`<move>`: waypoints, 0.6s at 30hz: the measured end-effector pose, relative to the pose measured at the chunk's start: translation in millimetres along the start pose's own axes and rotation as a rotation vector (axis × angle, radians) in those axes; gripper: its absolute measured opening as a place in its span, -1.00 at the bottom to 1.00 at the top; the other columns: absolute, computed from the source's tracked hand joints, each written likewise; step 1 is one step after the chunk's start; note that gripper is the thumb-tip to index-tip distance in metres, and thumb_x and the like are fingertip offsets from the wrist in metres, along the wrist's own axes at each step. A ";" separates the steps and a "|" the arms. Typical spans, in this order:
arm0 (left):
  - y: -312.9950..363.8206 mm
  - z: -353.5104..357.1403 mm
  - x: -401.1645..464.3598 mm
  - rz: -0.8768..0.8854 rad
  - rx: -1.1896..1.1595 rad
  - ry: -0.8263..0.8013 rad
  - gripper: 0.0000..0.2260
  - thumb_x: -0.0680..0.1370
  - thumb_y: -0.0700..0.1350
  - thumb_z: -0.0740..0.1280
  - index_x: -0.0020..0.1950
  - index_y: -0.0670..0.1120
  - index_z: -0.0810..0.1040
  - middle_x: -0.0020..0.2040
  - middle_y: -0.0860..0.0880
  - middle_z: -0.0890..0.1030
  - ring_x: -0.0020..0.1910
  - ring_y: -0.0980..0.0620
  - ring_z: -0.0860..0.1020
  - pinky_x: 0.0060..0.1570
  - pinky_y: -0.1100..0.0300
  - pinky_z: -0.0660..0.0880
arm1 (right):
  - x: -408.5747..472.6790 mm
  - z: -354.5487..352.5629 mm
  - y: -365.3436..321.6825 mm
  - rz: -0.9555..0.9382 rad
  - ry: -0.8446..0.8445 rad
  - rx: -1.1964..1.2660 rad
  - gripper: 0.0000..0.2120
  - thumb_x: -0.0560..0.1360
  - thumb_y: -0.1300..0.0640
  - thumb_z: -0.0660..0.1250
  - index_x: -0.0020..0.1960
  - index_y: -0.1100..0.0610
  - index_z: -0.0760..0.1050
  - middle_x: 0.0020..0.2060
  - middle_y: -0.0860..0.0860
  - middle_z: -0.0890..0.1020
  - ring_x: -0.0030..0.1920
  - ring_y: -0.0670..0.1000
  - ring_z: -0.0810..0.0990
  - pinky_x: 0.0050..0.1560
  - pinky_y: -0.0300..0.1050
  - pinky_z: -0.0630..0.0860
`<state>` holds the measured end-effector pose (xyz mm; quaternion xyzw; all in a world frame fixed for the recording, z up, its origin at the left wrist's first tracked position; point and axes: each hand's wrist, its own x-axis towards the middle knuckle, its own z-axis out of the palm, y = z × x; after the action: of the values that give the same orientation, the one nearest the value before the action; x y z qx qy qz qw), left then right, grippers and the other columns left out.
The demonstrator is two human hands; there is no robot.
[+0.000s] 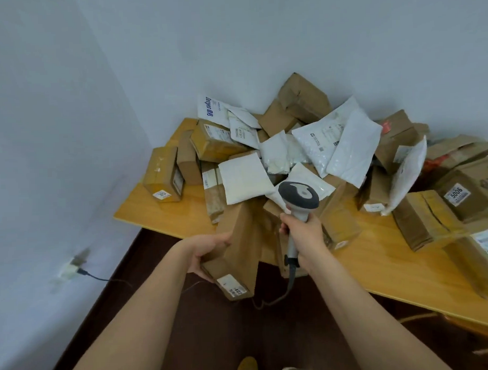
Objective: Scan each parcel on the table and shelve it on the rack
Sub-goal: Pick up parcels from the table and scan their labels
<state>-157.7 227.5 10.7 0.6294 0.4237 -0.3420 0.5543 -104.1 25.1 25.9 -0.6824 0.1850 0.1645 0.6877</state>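
Left hand: clamped on a brown box, 7 o'clock off the bench.
Right hand: gripping the scanner, aimed at the parcel heap at 12 o'clock.

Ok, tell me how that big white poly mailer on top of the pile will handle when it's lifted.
The white poly mailer looks soft and puffy, so it will probably sag and flex. Its smooth plastic may be slippery. It lies sloped across other parcels, so neighbours might shift.

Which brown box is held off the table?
The long cardboard box gripped by the left hand; the other boxes lie on the table.
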 end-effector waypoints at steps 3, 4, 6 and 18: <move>-8.2 -22.0 -14.6 -0.004 0.025 -0.002 -0.61 0.51 0.00 0.38 0.24 -0.16 0.42 0.17 -0.24 0.54 0.07 -0.22 0.60 0.07 -0.20 0.59 | -2.3 15.0 -10.6 0.006 -0.020 0.012 -0.90 0.55 0.21 0.35 -0.07 0.04 0.48 -0.25 0.06 0.57 -0.19 0.01 0.53 0.06 -0.01 0.56; -10.3 -28.0 -19.1 0.000 0.026 -0.005 -0.53 0.48 0.01 0.40 0.31 -0.17 0.41 0.21 -0.25 0.53 0.11 -0.23 0.59 0.05 -0.21 0.59 | -2.8 20.0 -13.9 0.003 -0.034 0.005 -0.90 0.55 0.22 0.35 -0.08 0.04 0.48 -0.25 0.06 0.57 -0.18 0.02 0.53 0.07 0.00 0.55; -14.7 -38.5 -27.2 0.011 0.014 -0.005 -0.42 0.41 0.02 0.44 0.36 -0.16 0.41 0.26 -0.25 0.53 0.15 -0.26 0.58 0.01 -0.24 0.60 | -4.1 28.7 -18.3 -0.009 -0.060 -0.017 -0.91 0.54 0.22 0.35 -0.09 0.06 0.48 -0.27 0.06 0.57 -0.18 0.02 0.54 0.07 0.00 0.55; -36.0 -46.2 -40.3 0.076 -0.241 0.107 -0.46 0.45 0.02 0.42 0.36 -0.15 0.39 0.24 -0.23 0.53 0.11 -0.22 0.60 -0.10 -0.12 0.63 | -5.0 40.2 -14.1 0.038 -0.113 -0.008 -0.86 0.54 0.28 0.34 0.08 0.14 0.48 -0.23 0.06 0.56 -0.19 0.00 0.53 -0.02 -0.09 0.53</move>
<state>-208.7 267.9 39.3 0.5913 0.4664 -0.2332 0.6152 -100.5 65.2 40.7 -0.6712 0.1579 0.2165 0.6911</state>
